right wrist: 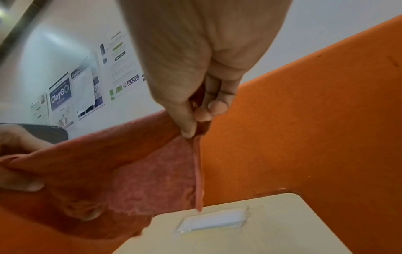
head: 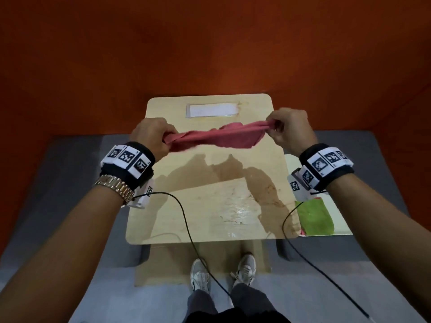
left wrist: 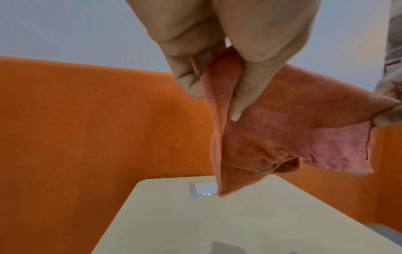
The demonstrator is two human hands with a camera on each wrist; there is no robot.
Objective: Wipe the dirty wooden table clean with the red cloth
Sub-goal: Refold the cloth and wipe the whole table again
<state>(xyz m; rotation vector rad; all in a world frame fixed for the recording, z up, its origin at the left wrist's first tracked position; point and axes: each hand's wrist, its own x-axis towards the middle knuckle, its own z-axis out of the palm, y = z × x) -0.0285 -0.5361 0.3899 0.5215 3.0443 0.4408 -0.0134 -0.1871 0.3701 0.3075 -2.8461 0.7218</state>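
Note:
The red cloth (head: pixel 217 136) hangs stretched in the air above the far half of the pale wooden table (head: pixel 163 206). My left hand (head: pixel 161 138) grips its left end, thumb and fingers pinching the fabric (left wrist: pixel 272 128). My right hand (head: pixel 277 127) pinches its right end (right wrist: pixel 152 171) between thumb and fingertips. The cloth does not touch the tabletop. A wet, brownish smear (head: pixel 242 206) covers the near right part of the table, shining under the light.
A white label (head: pixel 212 110) is taped at the table's far edge. A green cloth (head: pixel 314 217) lies on a second surface to the right. Orange partition walls (head: pixel 210 54) enclose the far side. Two black cables (head: pixel 184 217) hang from my wrists over the table.

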